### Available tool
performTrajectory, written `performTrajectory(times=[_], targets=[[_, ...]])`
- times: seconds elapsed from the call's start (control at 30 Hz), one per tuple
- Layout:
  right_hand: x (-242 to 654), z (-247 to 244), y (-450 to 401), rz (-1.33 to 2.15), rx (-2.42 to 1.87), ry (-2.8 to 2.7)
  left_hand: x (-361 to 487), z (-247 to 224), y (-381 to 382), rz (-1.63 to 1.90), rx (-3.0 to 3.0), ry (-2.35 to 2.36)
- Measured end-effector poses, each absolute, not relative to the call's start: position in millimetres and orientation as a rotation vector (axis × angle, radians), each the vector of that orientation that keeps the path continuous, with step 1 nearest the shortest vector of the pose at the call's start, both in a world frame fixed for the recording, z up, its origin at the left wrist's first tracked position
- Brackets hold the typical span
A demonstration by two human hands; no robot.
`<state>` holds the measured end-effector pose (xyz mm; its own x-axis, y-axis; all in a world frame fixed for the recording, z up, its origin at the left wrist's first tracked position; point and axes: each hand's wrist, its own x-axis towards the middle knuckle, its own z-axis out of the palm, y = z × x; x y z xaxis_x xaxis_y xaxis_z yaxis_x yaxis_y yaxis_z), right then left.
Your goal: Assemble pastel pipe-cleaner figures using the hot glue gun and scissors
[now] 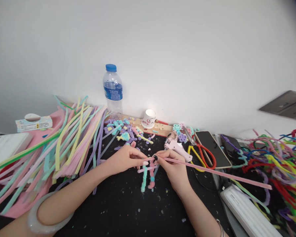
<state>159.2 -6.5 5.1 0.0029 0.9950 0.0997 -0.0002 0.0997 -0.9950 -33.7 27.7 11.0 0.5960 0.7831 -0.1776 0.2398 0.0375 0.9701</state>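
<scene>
A long pink pipe cleaner (219,172) stretches from between my hands out to the right. My left hand (124,159) is closed, thumb and fingers pinching its near end. Close beside it, my right hand (172,168) pinches the same pipe cleaner, fingers closed. Just below the fingertips lie small twisted pieces: a mint green one (143,179), a pink one with a blue band (152,179), and a lilac bar (144,170) across their tops. Whether these pieces are joined to the pink pipe cleaner cannot be made out behind the fingers.
Pastel pipe cleaners (71,141) pile up at left. Behind my hands are a water bottle (113,90), a paper cup (148,119) and twisted shapes (125,130). A glue gun (176,148), scissors (203,154) and a phone (212,148) lie right, near tangled bright pipe cleaners (281,177).
</scene>
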Motion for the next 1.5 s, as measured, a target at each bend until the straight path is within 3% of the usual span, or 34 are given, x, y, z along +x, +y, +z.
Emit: performTrajectory(times=[0.53,1.5], targets=[[160.0,9.8,-6.1,1.364,-0.999,-1.108,-34.6,3.5,29.0,0.637,1.303,0.830],[158.9,7.6,-2.8,1.249,-1.095,-0.933,-29.4,10.3,24.4,0.834,1.072,0.957]])
